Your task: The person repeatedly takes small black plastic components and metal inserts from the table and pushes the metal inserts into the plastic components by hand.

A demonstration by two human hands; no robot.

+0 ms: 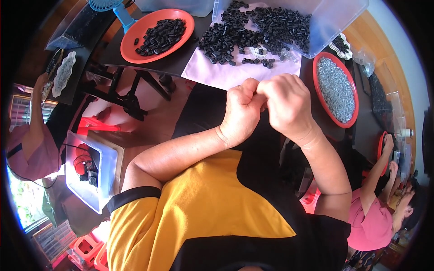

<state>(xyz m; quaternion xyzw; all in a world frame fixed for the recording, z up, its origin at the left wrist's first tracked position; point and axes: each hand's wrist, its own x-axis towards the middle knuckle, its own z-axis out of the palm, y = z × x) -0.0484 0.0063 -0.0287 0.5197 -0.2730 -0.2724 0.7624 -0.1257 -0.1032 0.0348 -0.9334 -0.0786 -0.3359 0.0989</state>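
My left hand [242,113] and my right hand [289,106] meet in front of me, just off the table's near edge. Both are closed, with fingers curled and pressed together. Whatever they pinch between them is hidden by the knuckles. Beyond them, a heap of small black cylindrical parts [226,43] lies on a pale pink cloth [199,67]. More of these parts spill from a clear plastic bin [337,20] lying open toward me. A small clear round object [258,51] sits among them.
An orange-red dish [190,27] of black pieces stands at the far left. To the right, a red basin [316,86] holds small silvery metal pieces. A blue fan [123,17] is behind the dish. Co-workers sit left [34,144] and right [373,217]. A white tub [106,180] stands lower left.
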